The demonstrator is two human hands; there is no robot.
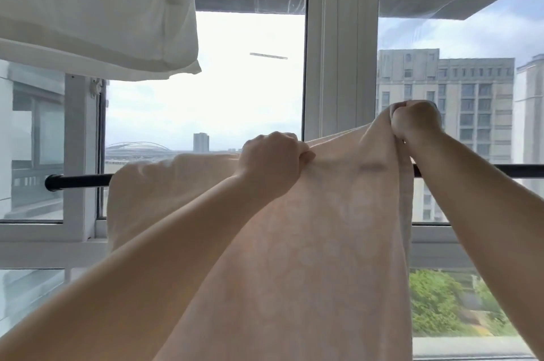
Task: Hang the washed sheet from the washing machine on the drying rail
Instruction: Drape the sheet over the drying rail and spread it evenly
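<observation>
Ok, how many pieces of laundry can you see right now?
2. The pale pink sheet is gripped by the left hand and right hand at the black rail. A white piece hangs upper left. More may hang out of view.

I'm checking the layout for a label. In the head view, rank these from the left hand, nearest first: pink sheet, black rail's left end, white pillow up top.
1. Pink sheet, gripped by the left hand.
2. White pillow, upper left.
3. Black rail's left end, far left.

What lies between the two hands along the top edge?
In the head view, only a taut stretch of the pale sheet spans between the left hand and right hand; both grip it above the black rail.
</observation>
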